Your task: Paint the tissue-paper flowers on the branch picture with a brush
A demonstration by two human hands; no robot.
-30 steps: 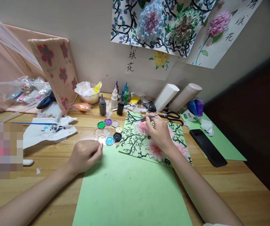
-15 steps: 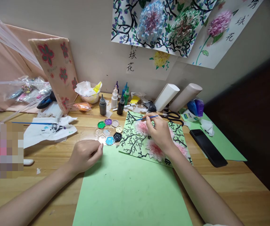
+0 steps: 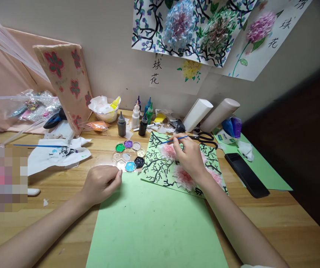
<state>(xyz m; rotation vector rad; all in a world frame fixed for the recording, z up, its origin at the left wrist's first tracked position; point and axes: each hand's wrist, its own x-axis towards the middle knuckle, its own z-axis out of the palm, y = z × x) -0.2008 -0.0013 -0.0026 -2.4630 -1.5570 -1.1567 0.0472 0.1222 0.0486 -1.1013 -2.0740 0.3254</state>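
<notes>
Between the fingers of my right hand (image 3: 190, 156) is a thin blue paintbrush (image 3: 180, 138). Its tip reaches the upper left part of a green sheet with painted black branches and pink-white flowers (image 3: 155, 162); whether the tip touches cannot be made out. The hand covers part of the flowers. My left hand (image 3: 101, 185) rests as a loose fist at the corner of a larger plain green sheet (image 3: 157, 223), with nothing visible in it. Just beyond it sits a clear flower-shaped palette (image 3: 126, 156) with green, purple, blue, black and pale paints.
Several paint bottles (image 3: 122, 124) stand behind the palette, near a bowl with tissue (image 3: 105, 111). Black-handled scissors (image 3: 206, 138) lie beyond the painted sheet, and a black phone (image 3: 246, 175) to its right. At left, another blue brush (image 3: 39, 145) lies across stained tissue (image 3: 56, 158).
Hardly anything differs. The brush and my right hand have shifted only very slightly; my left hand stays in place.
</notes>
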